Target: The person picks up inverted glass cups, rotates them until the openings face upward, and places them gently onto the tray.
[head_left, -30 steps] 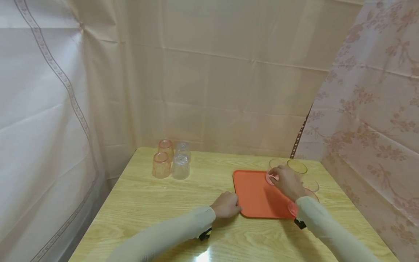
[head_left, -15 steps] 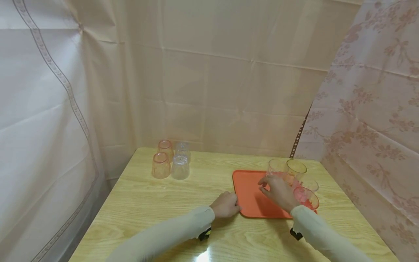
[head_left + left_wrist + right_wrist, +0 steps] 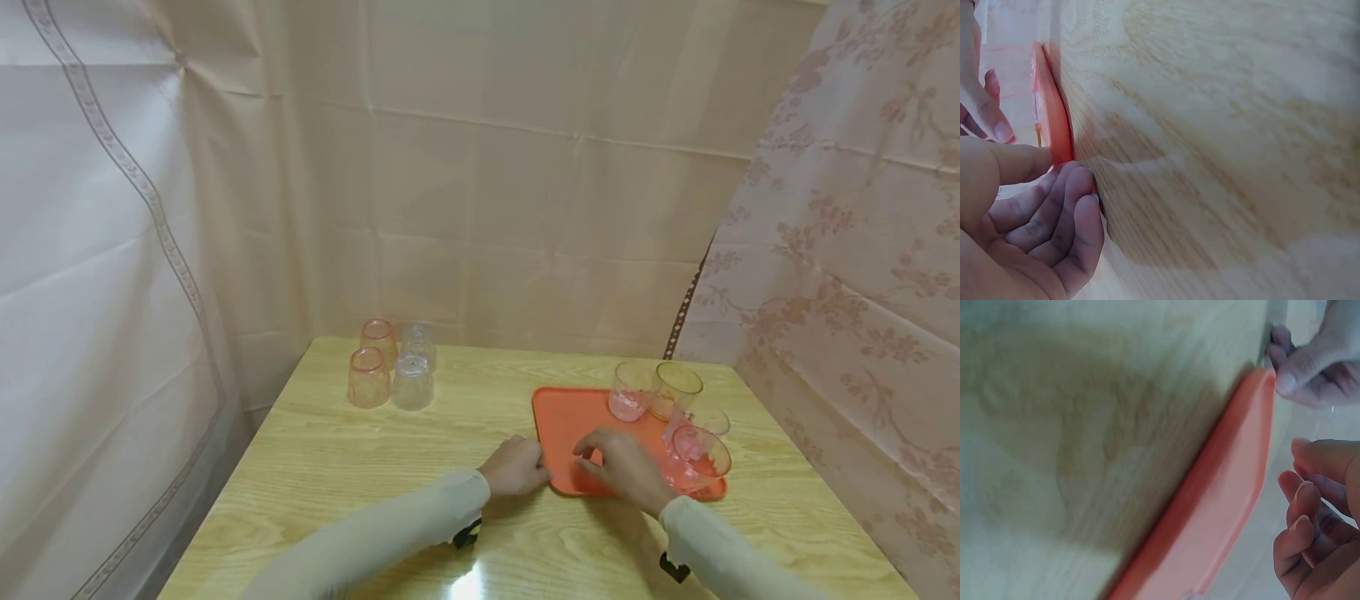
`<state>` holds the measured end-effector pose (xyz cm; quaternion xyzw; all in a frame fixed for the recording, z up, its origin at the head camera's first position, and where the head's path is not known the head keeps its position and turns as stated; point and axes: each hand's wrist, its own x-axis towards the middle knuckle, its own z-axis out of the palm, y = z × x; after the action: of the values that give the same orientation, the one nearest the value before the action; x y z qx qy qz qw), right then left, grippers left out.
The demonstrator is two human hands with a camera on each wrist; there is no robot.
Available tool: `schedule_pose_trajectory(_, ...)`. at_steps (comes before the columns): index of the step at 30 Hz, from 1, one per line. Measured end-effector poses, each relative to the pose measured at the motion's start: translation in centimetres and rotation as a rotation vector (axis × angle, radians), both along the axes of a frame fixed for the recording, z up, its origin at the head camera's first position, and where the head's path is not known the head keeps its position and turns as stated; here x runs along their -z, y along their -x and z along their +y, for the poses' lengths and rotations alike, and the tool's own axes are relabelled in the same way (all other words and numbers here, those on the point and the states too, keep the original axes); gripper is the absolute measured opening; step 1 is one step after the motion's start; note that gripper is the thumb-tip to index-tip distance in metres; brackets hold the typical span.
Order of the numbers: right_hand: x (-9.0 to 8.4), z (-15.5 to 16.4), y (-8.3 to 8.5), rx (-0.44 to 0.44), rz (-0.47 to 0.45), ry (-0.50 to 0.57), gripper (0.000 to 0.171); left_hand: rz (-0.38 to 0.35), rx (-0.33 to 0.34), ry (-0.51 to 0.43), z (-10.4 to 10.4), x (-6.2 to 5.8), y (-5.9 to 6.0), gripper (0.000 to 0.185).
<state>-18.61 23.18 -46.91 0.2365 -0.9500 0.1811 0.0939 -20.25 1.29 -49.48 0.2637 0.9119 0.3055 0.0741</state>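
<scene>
Pinching the near-left corner of the flat orange plastic tray (image 3: 577, 433) with my left hand (image 3: 516, 467), thumb on top and fingers curled under the edge against the light wood-grain table (image 3: 360, 475). I'd guess that keeps the tray from sliding around. You can see the thumb and curled fingers right at the rim in the left wrist view.

My right hand (image 3: 622, 468) is just hovering over the near part of the tray, fingers loosely bent, holding nothing. It's near the pink see-through cup (image 3: 693, 467) at the near-right corner but not touching it.

Three more clear plastic cups (image 3: 660, 392) sit upright along the far-right side of the tray, grouped close together, so the middle of the tray stays bare.

Over at the far-left corner of the table four upside-down tumblers (image 3: 392, 373), two pinkish and two clear, are clustered well apart from the tray.
</scene>
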Motion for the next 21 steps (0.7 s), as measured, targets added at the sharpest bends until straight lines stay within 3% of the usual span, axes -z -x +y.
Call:
schedule_pose_trajectory(11, 1.0, -1.2, -1.6, -0.094, -0.095, 0.040, 0.004, -0.008, 0.000, -0.015, -0.6, 0.0, 0.2, 0.048)
schedule_pose_trajectory(17, 1.5, -1.5, -2.1, -0.112, -0.085, 0.030, 0.005, 0.011, 0.001, -0.006, -1.0, 0.1, 0.3, 0.050)
schedule_pose_trajectory(21, 1.7, -1.6, -2.2, -0.126, -0.065, 0.027, 0.006, 0.044, 0.009, 0.012, -1.5, 0.0, 0.5, 0.041)
